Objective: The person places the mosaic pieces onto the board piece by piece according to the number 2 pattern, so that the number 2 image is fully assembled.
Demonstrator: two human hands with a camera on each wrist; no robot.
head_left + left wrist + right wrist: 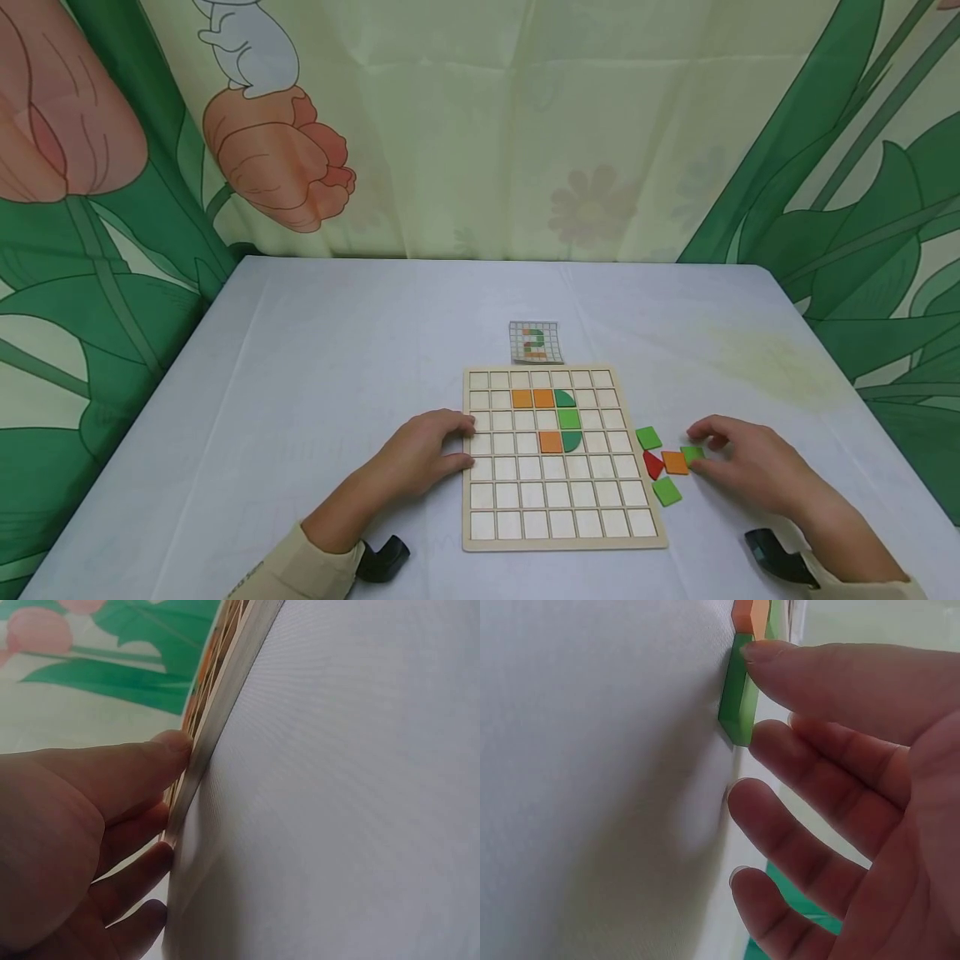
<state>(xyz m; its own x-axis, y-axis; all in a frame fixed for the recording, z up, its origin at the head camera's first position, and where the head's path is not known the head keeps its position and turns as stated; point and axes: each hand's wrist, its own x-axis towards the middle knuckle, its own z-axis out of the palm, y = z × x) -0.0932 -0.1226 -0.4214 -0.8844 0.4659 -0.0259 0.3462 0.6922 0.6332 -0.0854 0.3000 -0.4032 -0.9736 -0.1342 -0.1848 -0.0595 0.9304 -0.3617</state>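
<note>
One white tabletop [360, 333] before a flower-printed cloth [465, 150]. Right of the left hand [417, 450], with fingers apart at its rim, a gridded board [562, 544] with three orange squares [522, 399], one green square [568, 418] and two dark-green pieces [572, 441]. Left of the right hand [753, 462], fingers parted, thumb partly over a green tile [692, 454], four other tiles [675, 462]; beyond both, a card [534, 328] too small to read.

Backdropped work spot, room type unclear, printed fabric backdrop [465, 150] (cartoon flowers [277, 158]), white-covered table [360, 350]
</note>
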